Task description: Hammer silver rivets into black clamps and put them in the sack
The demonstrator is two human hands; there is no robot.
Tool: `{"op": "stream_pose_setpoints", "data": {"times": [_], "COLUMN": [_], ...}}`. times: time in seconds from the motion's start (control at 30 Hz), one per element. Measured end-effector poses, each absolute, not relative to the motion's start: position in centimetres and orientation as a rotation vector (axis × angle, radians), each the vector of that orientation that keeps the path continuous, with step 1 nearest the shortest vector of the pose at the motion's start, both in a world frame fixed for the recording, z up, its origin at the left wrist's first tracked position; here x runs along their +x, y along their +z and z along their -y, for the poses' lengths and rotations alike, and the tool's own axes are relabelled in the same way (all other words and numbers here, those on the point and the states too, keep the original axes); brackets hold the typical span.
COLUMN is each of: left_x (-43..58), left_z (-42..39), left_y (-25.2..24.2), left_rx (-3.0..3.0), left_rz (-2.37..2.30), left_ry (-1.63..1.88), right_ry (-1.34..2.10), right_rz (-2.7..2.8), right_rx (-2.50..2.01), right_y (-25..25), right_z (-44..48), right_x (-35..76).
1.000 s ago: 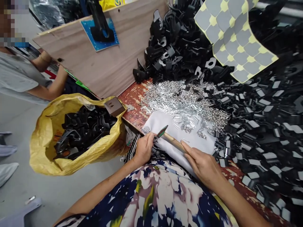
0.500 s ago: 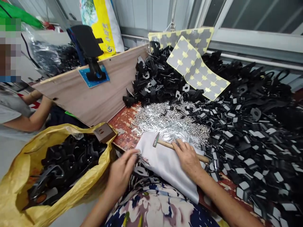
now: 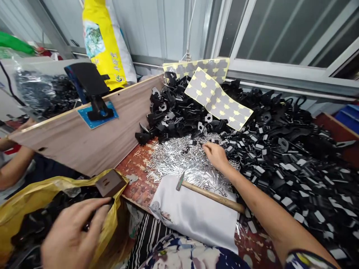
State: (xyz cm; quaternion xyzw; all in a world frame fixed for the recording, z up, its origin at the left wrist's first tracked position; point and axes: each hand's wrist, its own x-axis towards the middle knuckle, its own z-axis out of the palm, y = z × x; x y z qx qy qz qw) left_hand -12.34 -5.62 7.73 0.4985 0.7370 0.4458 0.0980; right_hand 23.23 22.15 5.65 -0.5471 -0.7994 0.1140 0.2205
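Low on the left, my left hand [image 3: 75,231] is over the yellow bag [image 3: 56,181], which holds black plastic parts [image 3: 28,224]. Its fingers are stretched out with a gap between them, tips beside a brown block [image 3: 110,183] with slots. My right hand [image 3: 215,155] reaches over a heap of small shiny metal pins [image 3: 182,149], fingers pinched together; anything between them is too small to make out. A hammer [image 3: 211,194] with a wooden handle lies on a grey satiny cloth [image 3: 196,220] close to my body, touched by neither hand.
Black plastic parts [image 3: 280,160] are heaped across the right and back. Yellow-edged sticker sheets [image 3: 215,97] lie on the heap. A wooden board [image 3: 92,149] stands at the left, with a black holder [image 3: 95,93] fixed to it. Beyond it show another person's arms [image 3: 17,168].
My right hand has let go of the hammer and moved forward to the metal pins. My left hand has gone from the cloth's edge leftward to the bag. The view has shifted.
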Motion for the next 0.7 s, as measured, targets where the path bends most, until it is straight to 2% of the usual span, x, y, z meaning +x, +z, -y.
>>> {"op": "stream_pose_setpoints", "data": {"times": [0.13, 0.27, 0.5, 0.7], "left_x": [-6.8, -3.7, -2.7, 1.7], "left_z": [2.5, 1.3, -0.5, -3.6], "left_y": [5.9, 4.4, 3.2, 4.6], "left_rx": [1.696, 1.608, 1.163, 0.68], "left_rz": [-1.881, -1.612, -1.375, -1.08], "left_ry": [1.158, 1.059, 0.98, 1.12], "right_ry": [0.342, 0.386, 0.233, -0.137], "right_rz": [2.074, 2.12, 2.298, 2.484], "right_rx": [-1.773, -1.789, -1.499, -0.862], "right_y": [6.8, 6.5, 5.5, 4.4], "right_z": [-30.9, -32.7, -22.9, -11.8], "right_x": [20.0, 18.1, 23.0, 26.1]}}
